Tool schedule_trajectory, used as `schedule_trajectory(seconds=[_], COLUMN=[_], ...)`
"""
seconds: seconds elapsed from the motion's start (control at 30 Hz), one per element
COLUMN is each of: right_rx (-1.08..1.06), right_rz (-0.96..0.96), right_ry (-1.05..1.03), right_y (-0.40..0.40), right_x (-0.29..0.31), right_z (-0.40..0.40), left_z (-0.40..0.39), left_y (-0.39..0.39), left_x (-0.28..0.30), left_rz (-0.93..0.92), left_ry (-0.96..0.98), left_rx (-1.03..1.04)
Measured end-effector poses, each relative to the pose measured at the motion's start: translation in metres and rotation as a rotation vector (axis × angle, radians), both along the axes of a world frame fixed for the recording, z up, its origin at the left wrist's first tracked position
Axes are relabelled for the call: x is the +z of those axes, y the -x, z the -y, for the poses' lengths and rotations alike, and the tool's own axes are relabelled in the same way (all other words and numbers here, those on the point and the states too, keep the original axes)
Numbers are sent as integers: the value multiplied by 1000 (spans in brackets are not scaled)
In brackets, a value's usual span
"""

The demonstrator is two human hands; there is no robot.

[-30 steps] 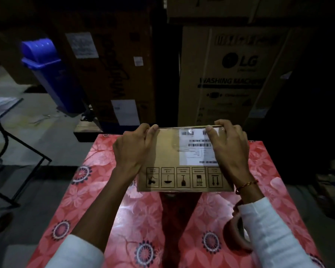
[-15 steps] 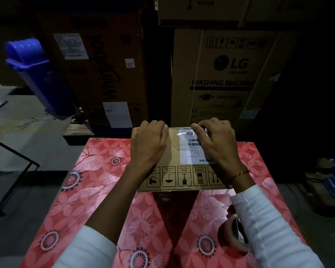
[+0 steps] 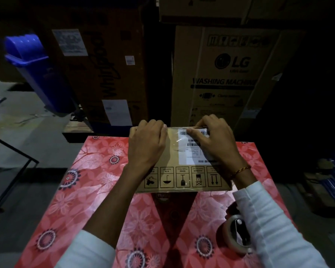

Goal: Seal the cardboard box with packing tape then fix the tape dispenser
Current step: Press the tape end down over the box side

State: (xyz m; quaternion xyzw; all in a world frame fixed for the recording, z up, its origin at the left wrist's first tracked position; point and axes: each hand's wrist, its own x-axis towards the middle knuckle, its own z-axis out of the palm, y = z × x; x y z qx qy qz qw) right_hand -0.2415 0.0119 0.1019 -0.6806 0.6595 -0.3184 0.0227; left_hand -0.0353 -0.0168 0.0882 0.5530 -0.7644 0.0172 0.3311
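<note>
Since a second ago: both our hands have slid inward along the far top edge of the cardboard box (image 3: 182,161), and the box face has tipped flatter toward us.
Left hand: our left hand (image 3: 146,144) lies palm-down on the left part of the box, fingers curled over its far edge, closed onto the cardboard, holding the box steady.
Right hand: our right hand (image 3: 214,140) presses on the right part, over the white shipping label (image 3: 190,151); the fingertips (image 3: 191,131) pinch at the far edge, where a glossy strip of clear tape (image 3: 179,143) catches the light. Whether they grip a loose tape end or only rub it down, we cannot tell.
Box place: it sits toward the far edge of the red floral table (image 3: 75,190), about midway between the left and right edges, touching the cloth along its near edge.
Long axis: the box runs left to right, so the seam under our fingers runs the same way, between the two hands.
Turning relation: the tape dispenser (image 3: 234,236) lies near the table's near right corner, well apart from the box, partly under our right sleeve (image 3: 269,219). The right hand is clearly nearer to it.
Judgement: we think sealing is close to done; reaching the dispenser likely means drawing the right hand back toward us.
</note>
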Motion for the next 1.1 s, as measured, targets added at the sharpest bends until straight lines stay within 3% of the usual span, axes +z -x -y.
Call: schedule_trajectory(seconds=[0.13, 0.33, 0.7, 1.1], right_rx=[15, -72, 108, -96], right_rz=[0, -155, -202, -238], right_ry=[-41, 32, -12, 99], right_y=[1, -15, -11, -37], right_x=[2, 4, 6, 0], right_z=[0, -3, -8, -7], left_z=[-2, -5, -7, -16], left_y=[0, 0, 0, 0], left_x=[0, 1, 2, 2], left_rz=[3, -1, -1, 17], left_ry=[-7, -14, -10, -6], left_rx=[6, 3, -5, 12])
